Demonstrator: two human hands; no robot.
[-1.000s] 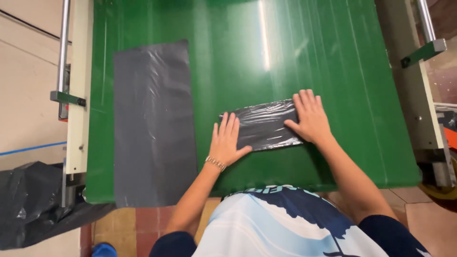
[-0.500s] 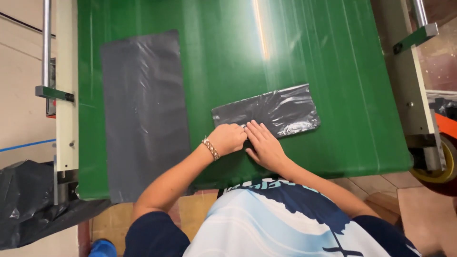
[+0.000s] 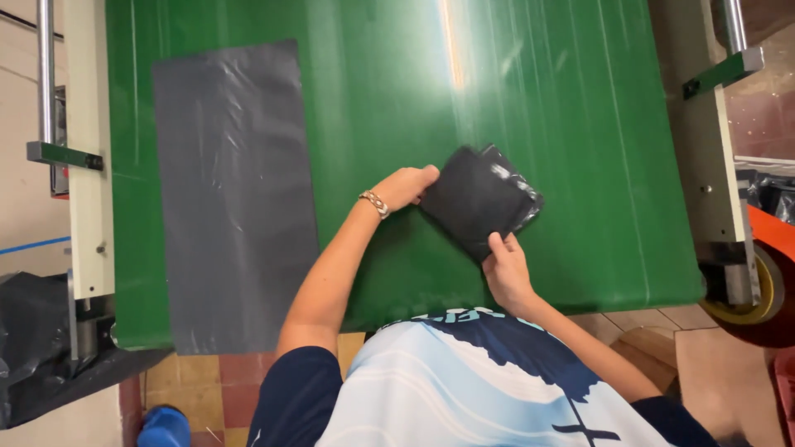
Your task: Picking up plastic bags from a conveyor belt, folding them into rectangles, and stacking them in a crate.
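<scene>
At the far left a crumpled heap of black plastic (image 3: 37, 348) lies on the floor beside the pale machine frame (image 3: 87, 207) with its metal rod (image 3: 45, 74). Next comes the wide green belt (image 3: 538, 99), and on its left part a long grey plastic bag (image 3: 236, 190) lies flat and spread out, running from near the top down past the near edge of the belt. Further right, the left hand (image 3: 406, 186), with a bracelet (image 3: 374, 203) at the wrist, rests at the left corner of a folded black bag (image 3: 480, 199); its fingers are curled narrowly, and they grip that edge. The folded black bag is a compact, roughly square packet, turned at an angle, lying on the green belt near its middle and well apart from the grey plastic bag. The right hand (image 3: 507, 273) comes up from below and pinches the packet's lower corner, fingers close together, thumb on top. Below the hands shows the person's blue and white shirt (image 3: 464, 381). At the far right stands the other side of the frame, with a yellow and orange wheel (image 3: 766, 285) beside it.
</scene>
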